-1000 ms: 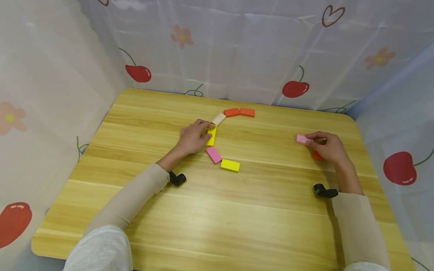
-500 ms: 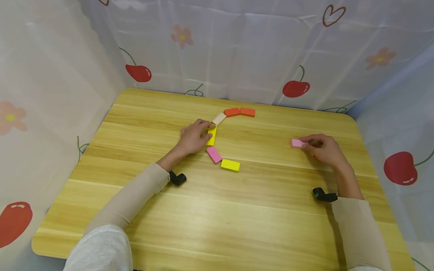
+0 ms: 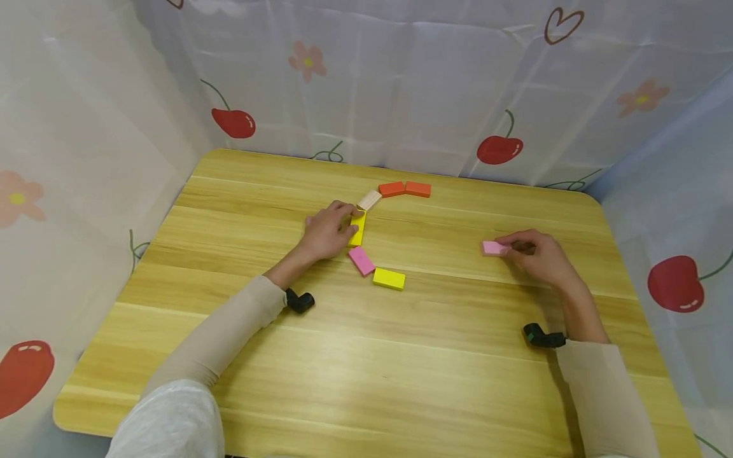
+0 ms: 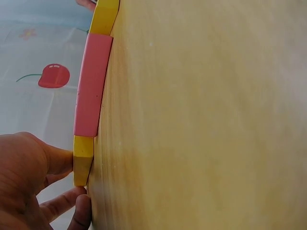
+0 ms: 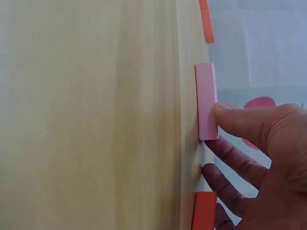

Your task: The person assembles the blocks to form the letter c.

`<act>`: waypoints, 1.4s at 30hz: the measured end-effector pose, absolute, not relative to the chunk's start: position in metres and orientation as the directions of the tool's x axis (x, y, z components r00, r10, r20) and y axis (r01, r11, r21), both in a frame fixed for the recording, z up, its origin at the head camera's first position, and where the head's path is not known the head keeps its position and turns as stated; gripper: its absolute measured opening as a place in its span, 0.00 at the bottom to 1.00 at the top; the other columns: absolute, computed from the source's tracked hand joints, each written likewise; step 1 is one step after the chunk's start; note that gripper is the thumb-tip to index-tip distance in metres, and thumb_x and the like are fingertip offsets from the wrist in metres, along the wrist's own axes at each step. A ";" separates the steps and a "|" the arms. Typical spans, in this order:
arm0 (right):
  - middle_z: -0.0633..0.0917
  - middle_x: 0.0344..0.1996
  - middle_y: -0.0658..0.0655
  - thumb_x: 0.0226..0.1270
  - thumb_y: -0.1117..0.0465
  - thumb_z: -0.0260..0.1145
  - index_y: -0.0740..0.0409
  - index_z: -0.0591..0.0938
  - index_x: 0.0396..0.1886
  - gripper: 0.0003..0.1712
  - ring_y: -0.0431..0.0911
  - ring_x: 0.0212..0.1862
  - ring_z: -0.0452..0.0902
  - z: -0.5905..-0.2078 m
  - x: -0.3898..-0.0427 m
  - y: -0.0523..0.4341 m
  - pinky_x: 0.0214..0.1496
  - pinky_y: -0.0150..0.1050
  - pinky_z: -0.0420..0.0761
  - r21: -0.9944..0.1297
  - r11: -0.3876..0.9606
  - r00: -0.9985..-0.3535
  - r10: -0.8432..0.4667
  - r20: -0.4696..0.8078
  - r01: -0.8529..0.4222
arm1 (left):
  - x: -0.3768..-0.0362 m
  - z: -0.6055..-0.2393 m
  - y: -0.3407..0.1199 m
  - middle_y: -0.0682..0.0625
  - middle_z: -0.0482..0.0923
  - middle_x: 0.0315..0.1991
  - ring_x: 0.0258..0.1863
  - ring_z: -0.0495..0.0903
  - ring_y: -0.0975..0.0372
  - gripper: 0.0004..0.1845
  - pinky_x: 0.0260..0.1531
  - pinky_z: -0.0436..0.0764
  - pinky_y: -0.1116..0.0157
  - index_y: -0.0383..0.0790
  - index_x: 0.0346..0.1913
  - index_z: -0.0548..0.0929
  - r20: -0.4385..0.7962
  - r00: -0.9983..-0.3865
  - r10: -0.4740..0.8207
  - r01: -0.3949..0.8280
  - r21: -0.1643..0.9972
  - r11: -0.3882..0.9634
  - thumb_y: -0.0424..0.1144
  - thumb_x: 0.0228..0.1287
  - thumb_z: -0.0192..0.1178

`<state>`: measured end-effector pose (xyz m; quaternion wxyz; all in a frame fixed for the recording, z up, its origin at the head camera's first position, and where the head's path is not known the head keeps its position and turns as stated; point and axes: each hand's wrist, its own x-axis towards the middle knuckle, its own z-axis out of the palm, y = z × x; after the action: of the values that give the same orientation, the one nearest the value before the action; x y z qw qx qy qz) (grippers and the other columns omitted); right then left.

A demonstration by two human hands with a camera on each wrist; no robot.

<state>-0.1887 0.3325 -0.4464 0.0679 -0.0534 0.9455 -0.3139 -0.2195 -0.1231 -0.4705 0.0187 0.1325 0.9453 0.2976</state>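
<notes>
Pink block [image 3: 492, 248], flat and rectangular, pinched by the right hand [image 3: 538, 257] on the wooden table [image 3: 401, 356]; left hand [image 3: 325, 232] fingers grip a yellow block [image 3: 358, 229].

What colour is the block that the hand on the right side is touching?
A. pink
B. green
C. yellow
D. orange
A: the right hand has its fingers on the end of a pink block lying flat on the table; the right wrist view shows a fingertip on that same pink block.
</notes>
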 end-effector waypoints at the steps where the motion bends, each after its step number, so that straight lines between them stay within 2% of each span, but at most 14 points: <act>1: 0.80 0.56 0.58 0.69 0.49 0.65 0.48 0.85 0.54 0.18 0.49 0.51 0.74 -0.446 -0.188 0.331 0.46 0.34 0.72 -0.600 0.797 -0.984 -0.148 -0.095 -0.062 | -0.220 -0.470 -0.123 0.55 0.71 0.66 0.53 0.76 0.52 0.17 0.47 0.63 0.50 0.59 0.61 0.77 0.046 -0.964 0.263 0.242 0.567 0.787 0.50 0.72 0.55; 6: 0.80 0.57 0.56 0.69 0.50 0.65 0.46 0.85 0.54 0.16 0.49 0.54 0.74 -0.447 -0.184 0.325 0.50 0.38 0.72 -0.601 0.797 -0.983 -0.153 -0.101 -0.062 | -0.220 -0.470 -0.122 0.54 0.72 0.66 0.55 0.76 0.51 0.17 0.48 0.63 0.49 0.59 0.61 0.77 0.049 -0.961 0.271 0.249 0.574 0.780 0.49 0.72 0.55; 9: 0.81 0.57 0.55 0.68 0.48 0.66 0.45 0.85 0.53 0.17 0.50 0.55 0.75 -0.447 -0.182 0.320 0.54 0.45 0.71 -0.604 0.795 -0.982 -0.152 -0.109 -0.056 | -0.220 -0.470 -0.123 0.54 0.71 0.66 0.55 0.76 0.51 0.17 0.48 0.63 0.48 0.59 0.61 0.77 0.041 -0.963 0.267 0.242 0.573 0.783 0.50 0.72 0.55; 11: 0.81 0.57 0.56 0.67 0.48 0.67 0.45 0.85 0.53 0.17 0.53 0.57 0.74 -0.447 -0.181 0.317 0.62 0.55 0.66 -0.611 0.789 -0.982 -0.159 -0.104 -0.063 | -0.220 -0.470 -0.123 0.54 0.71 0.66 0.55 0.76 0.51 0.17 0.48 0.63 0.48 0.59 0.61 0.76 0.039 -0.964 0.264 0.238 0.573 0.784 0.50 0.72 0.55; 13: 0.81 0.57 0.57 0.67 0.48 0.67 0.45 0.86 0.52 0.16 0.55 0.60 0.73 -0.447 -0.180 0.315 0.67 0.64 0.56 -0.613 0.786 -0.982 -0.165 -0.095 -0.073 | -0.220 -0.470 -0.123 0.54 0.71 0.66 0.55 0.76 0.51 0.16 0.49 0.63 0.48 0.59 0.60 0.77 0.041 -0.964 0.264 0.239 0.576 0.782 0.50 0.72 0.55; 16: 0.82 0.56 0.58 0.66 0.50 0.68 0.47 0.86 0.51 0.15 0.58 0.64 0.70 -0.448 -0.179 0.311 0.68 0.72 0.41 -0.619 0.780 -0.980 -0.182 -0.077 -0.096 | -0.220 -0.471 -0.123 0.54 0.72 0.66 0.55 0.76 0.50 0.17 0.49 0.63 0.47 0.59 0.61 0.77 0.048 -0.963 0.266 0.244 0.579 0.778 0.49 0.72 0.55; 22: 0.82 0.55 0.57 0.65 0.54 0.69 0.46 0.87 0.50 0.14 0.57 0.63 0.70 -0.450 -0.175 0.304 0.69 0.68 0.48 -0.617 0.776 -0.976 -0.211 -0.057 -0.132 | -0.221 -0.471 -0.123 0.55 0.72 0.66 0.54 0.76 0.51 0.17 0.48 0.63 0.48 0.59 0.61 0.77 0.051 -0.962 0.268 0.247 0.576 0.779 0.49 0.72 0.55; 29: 0.83 0.52 0.54 0.65 0.54 0.70 0.45 0.86 0.50 0.14 0.53 0.60 0.73 -0.452 -0.172 0.295 0.66 0.57 0.65 -0.630 0.757 -0.965 -0.260 -0.046 -0.174 | -0.220 -0.470 -0.123 0.54 0.72 0.65 0.54 0.76 0.51 0.16 0.48 0.64 0.48 0.58 0.60 0.77 0.050 -0.964 0.262 0.242 0.582 0.777 0.48 0.72 0.55; 35: 0.82 0.52 0.52 0.65 0.54 0.69 0.43 0.86 0.50 0.14 0.51 0.60 0.73 -0.454 -0.170 0.290 0.65 0.56 0.67 -0.641 0.747 -0.957 -0.281 -0.065 -0.176 | -0.220 -0.469 -0.124 0.54 0.72 0.66 0.54 0.76 0.51 0.17 0.48 0.63 0.48 0.59 0.61 0.77 0.045 -0.963 0.267 0.243 0.579 0.778 0.49 0.72 0.55; 42: 0.84 0.51 0.53 0.66 0.54 0.69 0.46 0.86 0.51 0.14 0.50 0.58 0.74 -0.454 -0.166 0.284 0.62 0.55 0.68 -0.656 0.723 -0.944 -0.326 -0.048 -0.217 | -0.219 -0.470 -0.124 0.54 0.72 0.66 0.53 0.76 0.51 0.17 0.48 0.63 0.48 0.58 0.61 0.77 0.043 -0.963 0.267 0.241 0.587 0.773 0.48 0.72 0.55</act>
<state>-0.1662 0.2835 -0.4540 0.0801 -0.1469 0.9246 -0.3422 -0.2192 -0.1239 -0.4699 0.0216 0.1349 0.9414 0.3085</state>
